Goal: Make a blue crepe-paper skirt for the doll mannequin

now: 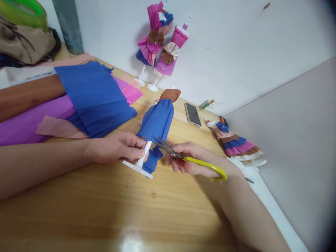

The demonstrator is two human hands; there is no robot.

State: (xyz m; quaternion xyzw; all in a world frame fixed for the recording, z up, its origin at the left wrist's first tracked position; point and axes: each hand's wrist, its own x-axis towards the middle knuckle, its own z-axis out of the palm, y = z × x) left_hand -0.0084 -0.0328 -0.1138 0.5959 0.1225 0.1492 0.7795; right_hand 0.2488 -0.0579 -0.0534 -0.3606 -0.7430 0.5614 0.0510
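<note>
My left hand grips a small dress form by its white stand, just below the skirt. The form is tilted, dressed in a gathered blue crepe-paper skirt with a brown paper top. In my right hand are scissors with yellow handles. Their blades are parted at the skirt's lower edge, beside my left fingertips. A blue paper scrap lies by the stand's round base. My left fingertips are partly hidden around the stand.
Sheets of blue crepe paper, with brown and purple ones, cover the left. Two dressed forms stand against the wall. A phone and another layered paper dress lie to the right. A brown bag sits at far left.
</note>
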